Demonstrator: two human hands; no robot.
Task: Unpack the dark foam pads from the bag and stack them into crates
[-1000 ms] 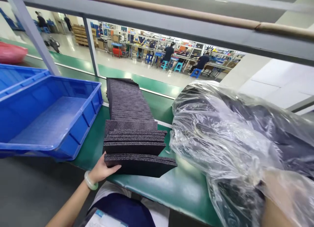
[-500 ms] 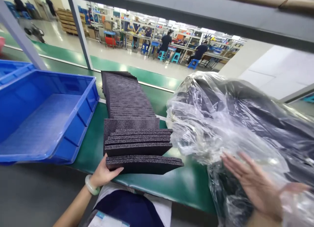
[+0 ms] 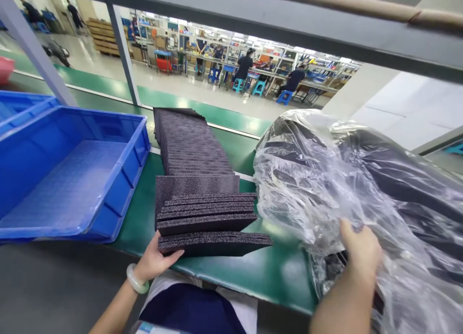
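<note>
On the green bench [image 3: 285, 281], a blue bin [image 3: 121, 199] sits at the left. Next to it lies a stack of black foam pads [image 3: 213, 242], with the long side going left to right and the end right by the left hand [image 3: 155, 261]. Its fingers [image 3: 170, 256] are open and touch the end of the front pad. The right hand [image 3: 360, 249] is farther off, with its fingers closed on a clear plastic bag [image 3: 311, 194] of dark pieces. No words can be read.

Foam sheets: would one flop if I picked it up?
Probably only slightly. The foam sheets look spongy, so each is likely light for its size. They keep straight edges in their leaning row, so one may bend a little.
</note>
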